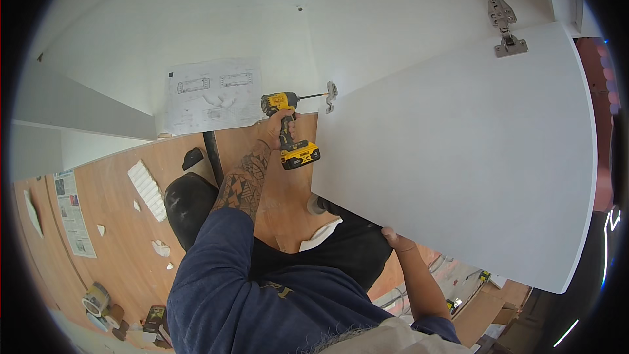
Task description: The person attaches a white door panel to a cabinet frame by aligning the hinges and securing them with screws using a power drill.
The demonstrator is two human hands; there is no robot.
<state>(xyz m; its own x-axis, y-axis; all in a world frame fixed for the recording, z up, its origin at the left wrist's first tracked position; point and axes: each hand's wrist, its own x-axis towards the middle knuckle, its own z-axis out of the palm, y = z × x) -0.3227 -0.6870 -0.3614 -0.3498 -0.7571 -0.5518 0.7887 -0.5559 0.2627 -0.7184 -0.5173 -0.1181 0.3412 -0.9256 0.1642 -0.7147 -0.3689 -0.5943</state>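
My left hand (283, 130) is wrapped round the grip of a yellow and black cordless impact driver (280, 103). Its long bit points right and meets the lower metal hinge (331, 96), where the white cabinet door (458, 151) joins the cabinet side. At the door's near edge, my right hand (396, 239) grips the panel, thumb on the face; the other fingers are hidden behind it. A second hinge (506, 26) joins door and cabinet at the upper right. Left of the driver, a printed instruction sheet (213, 95) lies inside the cabinet.
My bent knees frame the wooden floor (124, 236). On the left lie white foam pieces (147, 190), a newspaper sheet (75, 213) and tape rolls (96, 299). A grey-white panel (85, 101) crosses the cabinet's left. Cardboard (481, 314) and tools lie beyond my right arm.
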